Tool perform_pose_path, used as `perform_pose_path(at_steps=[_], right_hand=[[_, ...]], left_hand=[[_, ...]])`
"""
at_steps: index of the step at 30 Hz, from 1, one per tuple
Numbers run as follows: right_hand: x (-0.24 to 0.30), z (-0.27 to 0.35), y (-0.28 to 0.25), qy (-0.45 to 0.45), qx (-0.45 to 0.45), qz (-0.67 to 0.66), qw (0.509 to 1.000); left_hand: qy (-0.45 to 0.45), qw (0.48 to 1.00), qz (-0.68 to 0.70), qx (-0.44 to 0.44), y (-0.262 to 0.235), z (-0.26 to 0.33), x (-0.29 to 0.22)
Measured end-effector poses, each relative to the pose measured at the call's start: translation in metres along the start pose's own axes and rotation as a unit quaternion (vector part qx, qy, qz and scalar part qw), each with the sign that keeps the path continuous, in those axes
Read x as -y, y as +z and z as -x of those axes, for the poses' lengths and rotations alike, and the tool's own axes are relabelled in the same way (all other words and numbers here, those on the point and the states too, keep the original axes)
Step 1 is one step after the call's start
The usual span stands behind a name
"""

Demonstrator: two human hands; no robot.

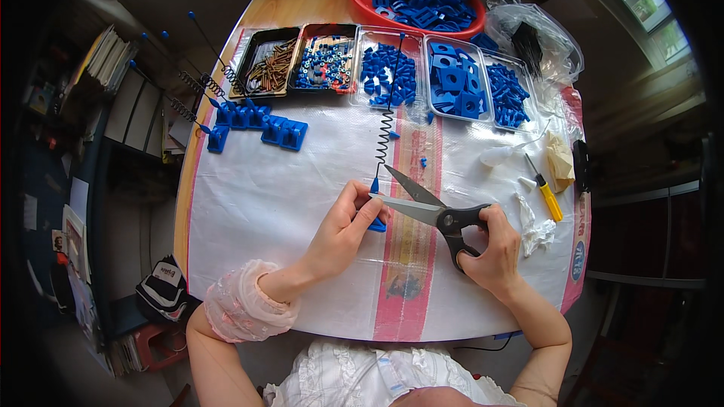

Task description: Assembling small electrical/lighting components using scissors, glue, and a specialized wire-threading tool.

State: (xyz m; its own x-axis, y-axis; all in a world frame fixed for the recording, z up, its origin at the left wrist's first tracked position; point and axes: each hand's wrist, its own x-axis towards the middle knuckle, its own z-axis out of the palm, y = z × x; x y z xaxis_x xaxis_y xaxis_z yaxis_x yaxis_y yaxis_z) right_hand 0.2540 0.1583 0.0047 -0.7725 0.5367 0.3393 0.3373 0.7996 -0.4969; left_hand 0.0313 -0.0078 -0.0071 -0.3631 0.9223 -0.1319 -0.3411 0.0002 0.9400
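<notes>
Coiled wire (384,139) | left fingers (366,214): blue base (378,226) | right fingers (494,218): spread scissors (443,218)

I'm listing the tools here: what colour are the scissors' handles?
The scissors' handles are black, seen best in the head view.

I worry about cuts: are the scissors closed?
No, the scissors in the right hand have their blades spread apart.

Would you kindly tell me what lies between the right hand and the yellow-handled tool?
In the head view, crumpled white material lies between the right hand and that tool.
</notes>
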Motion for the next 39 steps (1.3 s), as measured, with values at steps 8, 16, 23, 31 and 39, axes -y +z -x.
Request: perform_pose_path(at_steps=[8,16,23,31,39], right_hand=[[-0.0002,0.0,0.0001,0.0,0.0,0.002,1.0],[0.0002,0.0001,-0.0003,0.005,0.003,0.003,1.0],[0.0002,-0.0001,0.0003,0.002,0.0,-0.001,1.0],[-0.0013,0.0002,0.0009,-0.005,-0.001,0.001,1.0],[0.0004,0.0,-0.0004,-0.001,0.002,-0.001,1.0]], left_hand=[[0.005,1.0,0.007,0.001,0.0021,0.0004,-0.0014],[0.008,1.0,0.002,0.004,0.0014,0.0,-0.0006],[0.004,1.0,-0.008,0.0,0.001,0.0009,-0.0014],[0.013,1.0,-0.002,-0.002,0.0044,0.0002,-0.003],[0.015,1.0,-0.018,-0.001,0.0012,0.0004,0.0008]])
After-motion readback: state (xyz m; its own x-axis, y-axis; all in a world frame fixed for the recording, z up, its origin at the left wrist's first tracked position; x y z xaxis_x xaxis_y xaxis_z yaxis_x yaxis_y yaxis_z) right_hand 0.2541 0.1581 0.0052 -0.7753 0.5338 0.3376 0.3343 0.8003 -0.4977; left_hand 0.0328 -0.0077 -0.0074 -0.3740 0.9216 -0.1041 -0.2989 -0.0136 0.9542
